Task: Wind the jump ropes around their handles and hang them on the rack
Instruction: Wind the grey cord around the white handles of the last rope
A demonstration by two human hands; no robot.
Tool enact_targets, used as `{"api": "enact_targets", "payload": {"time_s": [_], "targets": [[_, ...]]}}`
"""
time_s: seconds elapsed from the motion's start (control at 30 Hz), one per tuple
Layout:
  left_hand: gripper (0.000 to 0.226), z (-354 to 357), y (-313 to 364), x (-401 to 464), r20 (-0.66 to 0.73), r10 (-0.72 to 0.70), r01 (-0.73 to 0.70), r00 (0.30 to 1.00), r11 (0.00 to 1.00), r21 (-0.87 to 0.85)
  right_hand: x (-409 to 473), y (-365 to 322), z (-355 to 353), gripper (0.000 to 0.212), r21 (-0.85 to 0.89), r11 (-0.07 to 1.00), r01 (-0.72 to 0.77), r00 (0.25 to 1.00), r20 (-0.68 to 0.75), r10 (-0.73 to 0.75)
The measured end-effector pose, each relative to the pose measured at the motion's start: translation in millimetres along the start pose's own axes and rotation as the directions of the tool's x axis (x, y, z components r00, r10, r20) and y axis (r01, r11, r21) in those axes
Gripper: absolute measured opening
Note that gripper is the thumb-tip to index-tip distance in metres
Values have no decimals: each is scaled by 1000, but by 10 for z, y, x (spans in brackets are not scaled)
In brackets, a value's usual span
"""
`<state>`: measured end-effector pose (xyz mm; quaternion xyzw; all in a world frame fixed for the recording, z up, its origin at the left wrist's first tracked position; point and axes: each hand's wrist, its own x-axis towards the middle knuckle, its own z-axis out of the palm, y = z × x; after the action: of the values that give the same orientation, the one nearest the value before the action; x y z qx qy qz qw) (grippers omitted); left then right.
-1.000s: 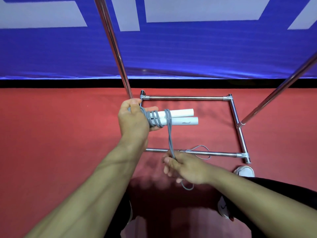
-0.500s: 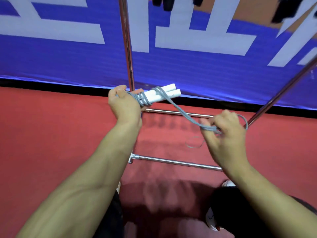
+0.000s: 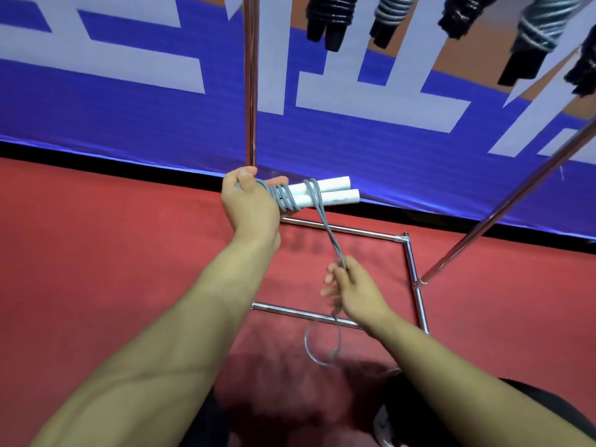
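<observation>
Left hand grips two white handles side by side, grey rope coiled round them beside the fingers; right hand pinches the doubled rope below, loop end dangling blurred; chrome rack base on red floor; wound ropes hang above.

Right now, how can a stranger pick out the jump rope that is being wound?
Find the rack, a chrome frame before the blue banner. Just right of its upright pole, the left hand holds two white handles side by side, with grey rope coiled round them and running down to the right hand. The hanging ropes above have dark handles.
</observation>
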<state>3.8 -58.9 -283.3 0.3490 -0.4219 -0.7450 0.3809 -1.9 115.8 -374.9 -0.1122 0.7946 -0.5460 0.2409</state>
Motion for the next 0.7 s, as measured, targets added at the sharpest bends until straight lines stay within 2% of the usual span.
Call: {"api": "enact_targets", "payload": {"time_s": [0.03, 0.07, 0.13, 0.2, 0.27, 0.33, 0.47, 0.53, 0.57, 0.63, 0.7], "targets": [[20, -1, 10, 10, 0, -13, 13, 1000, 1000, -16, 93, -32, -6, 28, 65, 998, 5, 998, -67, -1], [20, -6, 27, 24, -7, -33, 33, 999, 999, -36, 173, -50, -31, 32, 47, 997, 55, 989, -137, -49], [19, -31, 90, 87, -41, -85, 81, 996, 993, -87, 241, -69, -124, 30, -142, 971, 194, 946, -235, -223], [17, -65, 165, 158, -80, -124, 113, 989, 984, -135, 198, -36, -215, 38, -346, 865, 364, 885, -163, -437], [17, -86, 207, 204, -97, -132, 115, 987, 980, -163, 77, 4, -228, 52, -463, 759, 457, 850, -24, -526], [18, -75, 203, 202, -91, -122, 108, 988, 984, -142, -15, 25, -195, 51, -496, 721, 484, 858, 107, -502], [20, -10, 112, 103, -41, -72, 70, 997, 996, -59, -85, -12, -147, 29, -443, 741, 505, 859, 341, -382], [19, 9, 61, 41, -11, -64, 64, 998, 998, -12, -73, 3, -110, 22, -470, 774, 425, 901, 306, -308], [20, 13, 36, 5, 8, -61, 61, 998, 998, 17, -68, 10, -89, 18, -434, 829, 352, 931, 256, -261], [22, 8, -37, -64, 58, -47, 42, 997, 994, 97, -65, -3, -44, 22, -208, 962, 179, 970, 202, -137], [22, -16, -97, -144, 110, -76, 56, 991, 983, 175, -33, -7, -33, 30, -15, 1000, 21, 984, 178, -18]]}}
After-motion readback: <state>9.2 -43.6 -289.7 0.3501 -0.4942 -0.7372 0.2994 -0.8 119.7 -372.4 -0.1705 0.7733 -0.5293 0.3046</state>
